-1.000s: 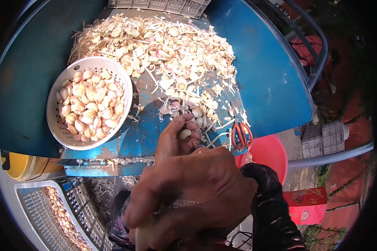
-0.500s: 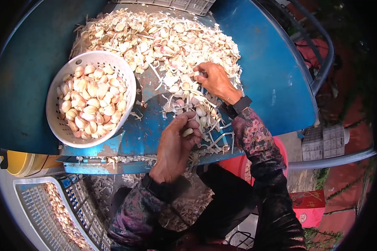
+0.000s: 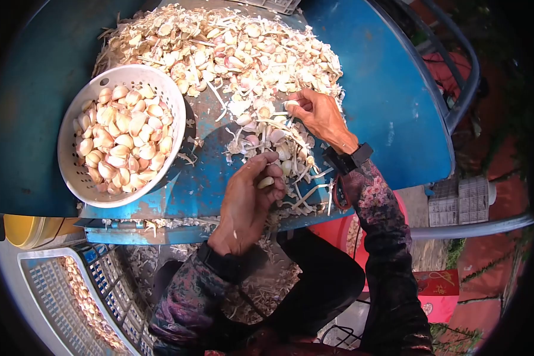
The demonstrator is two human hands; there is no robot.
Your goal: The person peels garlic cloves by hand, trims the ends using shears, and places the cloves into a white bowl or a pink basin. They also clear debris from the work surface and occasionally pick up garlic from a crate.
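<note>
My left hand point(image 3: 250, 196) is curled, palm up, around a garlic clove point(image 3: 266, 182) near the front of the blue metal work surface. Higher and to the right, my right hand point(image 3: 323, 118) pinches a pale garlic clove point(image 3: 291, 104) between thumb and fingers. Between and beyond the hands lie loose cloves, papery skins and dry stems point(image 3: 283, 142). They trail off from a large heap of garlic and peelings point(image 3: 231, 50). To the left stands a white perforated bowl point(image 3: 71, 151) full of garlic cloves point(image 3: 124, 136).
Below left, a grey plastic crate point(image 3: 41, 273) holds more cloves, beside a yellow bucket point(image 3: 22, 230). A red basin point(image 3: 329, 232) sits under the front edge on the right. A metal rail point(image 3: 474, 226) runs at the right. Peelings litter the ground point(image 3: 273, 279).
My right hand has shifted slightly right, a clove showing at its fingertips. The left hand stays nearly in place with its clove. The whole view has tilted a little.
</note>
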